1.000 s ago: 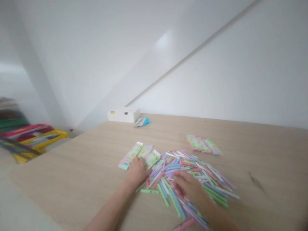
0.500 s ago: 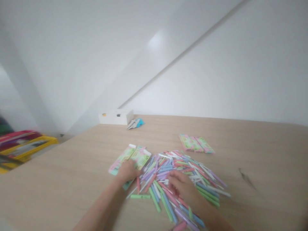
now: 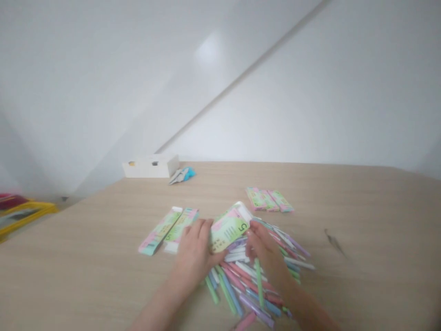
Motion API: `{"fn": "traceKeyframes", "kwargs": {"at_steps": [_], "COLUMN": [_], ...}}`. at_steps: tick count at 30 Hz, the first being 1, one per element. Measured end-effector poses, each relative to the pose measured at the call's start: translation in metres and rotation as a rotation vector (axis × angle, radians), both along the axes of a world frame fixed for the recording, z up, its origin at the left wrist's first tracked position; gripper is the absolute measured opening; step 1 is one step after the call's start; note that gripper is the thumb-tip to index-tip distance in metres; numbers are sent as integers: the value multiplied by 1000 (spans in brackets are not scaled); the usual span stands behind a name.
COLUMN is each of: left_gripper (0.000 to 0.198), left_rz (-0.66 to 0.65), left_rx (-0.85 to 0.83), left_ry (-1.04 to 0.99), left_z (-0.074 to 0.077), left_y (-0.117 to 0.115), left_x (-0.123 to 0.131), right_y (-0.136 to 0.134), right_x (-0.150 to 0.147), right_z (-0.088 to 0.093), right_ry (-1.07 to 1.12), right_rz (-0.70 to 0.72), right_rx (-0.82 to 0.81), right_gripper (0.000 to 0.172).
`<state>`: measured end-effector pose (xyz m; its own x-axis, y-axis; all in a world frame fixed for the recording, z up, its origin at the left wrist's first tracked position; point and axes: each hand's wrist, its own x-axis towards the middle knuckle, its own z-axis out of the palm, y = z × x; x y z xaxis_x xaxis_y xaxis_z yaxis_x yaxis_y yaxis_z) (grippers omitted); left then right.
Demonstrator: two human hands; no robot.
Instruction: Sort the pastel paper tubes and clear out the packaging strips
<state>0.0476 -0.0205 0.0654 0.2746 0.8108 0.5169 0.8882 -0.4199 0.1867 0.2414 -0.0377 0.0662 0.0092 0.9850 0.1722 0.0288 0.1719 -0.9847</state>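
My left hand (image 3: 195,250) grips a flat green and pink carton (image 3: 228,226) marked with a 5 and holds it tilted above a heap of pastel pens (image 3: 255,271). My right hand (image 3: 263,246) meets the carton's right edge, fingers curled, and a green pen (image 3: 258,281) lies along it. Two more flat cartons (image 3: 167,229) lie side by side on the wooden table (image 3: 86,257), just left of my left hand.
A small stack of the same cartons (image 3: 268,200) lies farther back on the right. A white box (image 3: 150,165) and a blue and grey object (image 3: 182,174) sit at the table's far edge by the white wall. A yellow crate (image 3: 24,215) stands off the left side.
My left hand has lifted one carton off the row of three and brought it right over the pens. My right hand rose from the heap to meet it. The camera has turned right.
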Motion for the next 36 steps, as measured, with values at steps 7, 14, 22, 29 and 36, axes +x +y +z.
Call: {"fn": "traceKeyframes", "kwargs": {"at_steps": [7, 14, 22, 29, 36], "left_gripper": [64, 67, 75, 67, 60], "left_rz": [-85, -83, -119, -145, -233], "left_rx": [106, 128, 162, 118, 69], "left_ry": [-39, -44, -23, -120, -185], "left_z": [-9, -16, -22, -23, -22], "left_y": [-8, -8, -8, -10, -9], "left_x": [6, 4, 7, 4, 1], "right_y": [-1, 2, -1, -9, -2], "right_x": [5, 8, 4, 5, 5], "right_z": [11, 7, 3, 8, 1], "right_ry": [18, -15, -43, 37, -47], "right_rz": [-65, -56, 11, 218, 240], "right_rx": [7, 33, 43, 60, 92], "right_gripper": [41, 33, 23, 20, 16]}}
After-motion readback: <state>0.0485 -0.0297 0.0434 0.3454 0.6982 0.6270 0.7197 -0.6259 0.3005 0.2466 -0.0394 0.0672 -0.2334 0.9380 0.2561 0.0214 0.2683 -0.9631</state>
